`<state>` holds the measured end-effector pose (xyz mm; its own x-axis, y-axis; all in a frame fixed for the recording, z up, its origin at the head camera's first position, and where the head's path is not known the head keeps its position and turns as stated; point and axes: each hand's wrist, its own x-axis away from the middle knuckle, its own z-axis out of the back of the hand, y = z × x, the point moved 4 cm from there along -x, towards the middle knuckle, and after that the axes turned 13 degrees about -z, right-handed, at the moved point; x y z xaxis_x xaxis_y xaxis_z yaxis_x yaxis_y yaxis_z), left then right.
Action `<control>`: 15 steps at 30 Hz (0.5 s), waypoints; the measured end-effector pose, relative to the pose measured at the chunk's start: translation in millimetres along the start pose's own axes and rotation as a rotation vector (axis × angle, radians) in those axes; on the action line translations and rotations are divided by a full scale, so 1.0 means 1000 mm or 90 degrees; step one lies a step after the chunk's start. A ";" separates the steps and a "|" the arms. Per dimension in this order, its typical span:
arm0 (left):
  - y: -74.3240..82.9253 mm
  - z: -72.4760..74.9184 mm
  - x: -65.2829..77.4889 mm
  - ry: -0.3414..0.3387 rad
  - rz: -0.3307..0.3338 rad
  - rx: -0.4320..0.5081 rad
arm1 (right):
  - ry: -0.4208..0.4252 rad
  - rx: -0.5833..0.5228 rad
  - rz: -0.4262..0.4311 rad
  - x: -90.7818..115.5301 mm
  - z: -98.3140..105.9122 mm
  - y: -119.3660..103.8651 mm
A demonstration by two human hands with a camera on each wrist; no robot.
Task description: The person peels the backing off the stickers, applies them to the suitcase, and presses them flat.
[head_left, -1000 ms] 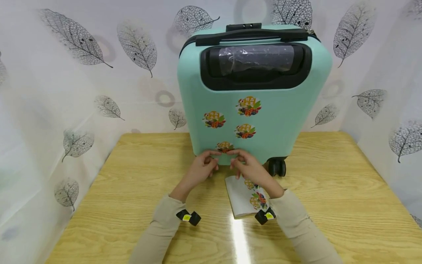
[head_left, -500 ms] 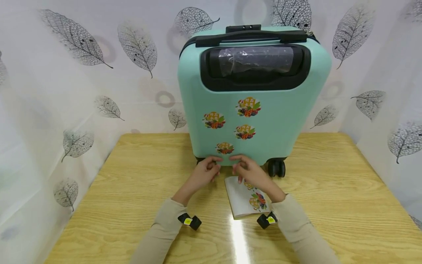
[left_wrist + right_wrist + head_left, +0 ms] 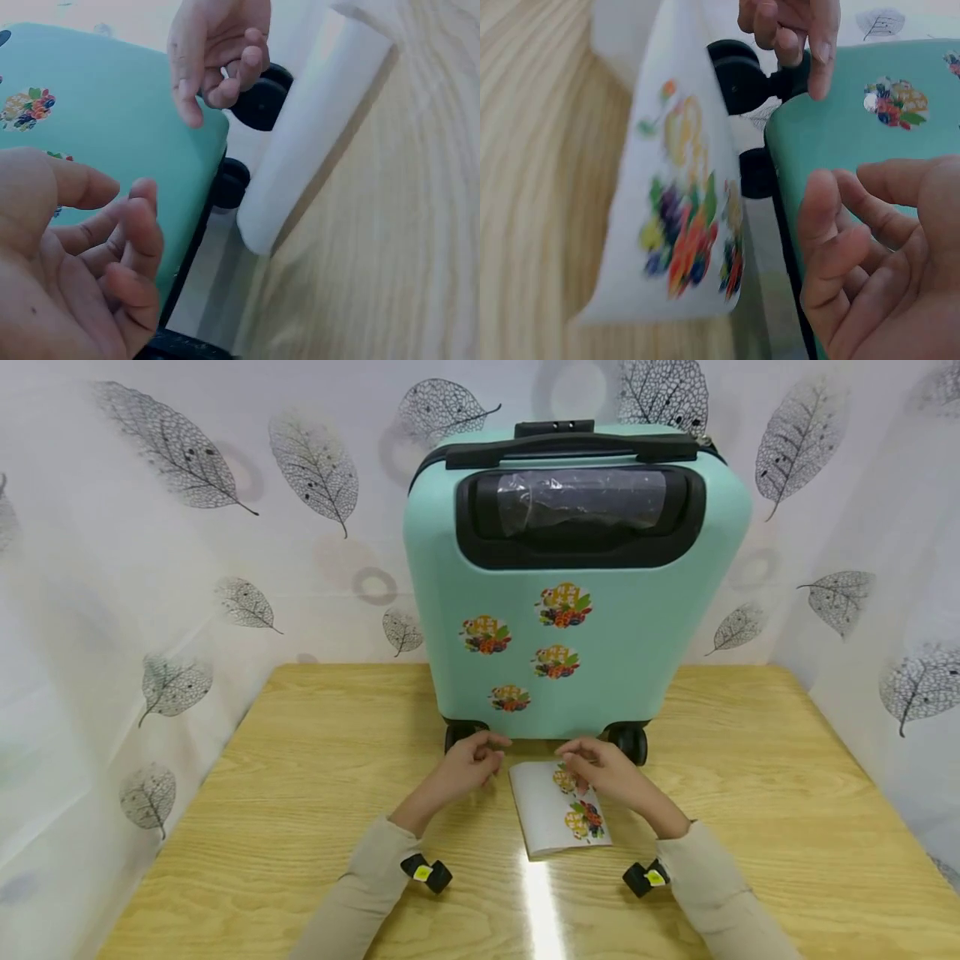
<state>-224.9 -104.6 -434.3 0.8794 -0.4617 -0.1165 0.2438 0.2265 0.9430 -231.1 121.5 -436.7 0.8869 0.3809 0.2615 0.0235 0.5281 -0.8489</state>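
A mint-green suitcase (image 3: 630,627) stands upright on the table, with several round fruit stickers on its front; the lowest sticker (image 3: 510,698) sits near the bottom left. My left hand (image 3: 459,774) is just below the suitcase's lower edge with loosely bent fingers and nothing in them. Over the upper right of a white sticker sheet (image 3: 536,810) hovers my right hand (image 3: 611,774), fingers relaxed and holding nothing. Fruit stickers (image 3: 682,232) show on the sheet in the right wrist view. In the left wrist view the sheet's plain white side (image 3: 322,127) curves up from the table.
The wooden table (image 3: 300,827) has a bright light reflection along its front middle. Black wheels (image 3: 628,743) support the suitcase. A white cloth with leaf prints (image 3: 315,468) hangs behind and at the sides.
Both hands have come down off the suitcase from beside the lowest sticker, which now shows fully. My right hand has also moved right, over the sheet.
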 end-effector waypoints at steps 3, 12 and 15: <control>-0.003 -0.005 0.001 -0.026 0.020 0.028 | -0.017 0.013 -0.006 0.004 0.002 0.009; -0.013 -0.015 0.002 -0.077 0.043 0.008 | -0.044 0.028 -0.001 0.010 0.007 0.023; -0.016 -0.017 0.004 -0.094 0.041 0.009 | -0.064 0.012 -0.013 0.011 0.008 0.026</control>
<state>-218.4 -95.3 -454.7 0.8227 -0.5683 -0.0099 0.1824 0.2475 0.9516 -224.0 145.5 -452.6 0.8358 0.4429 0.3244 0.0319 0.5508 -0.8341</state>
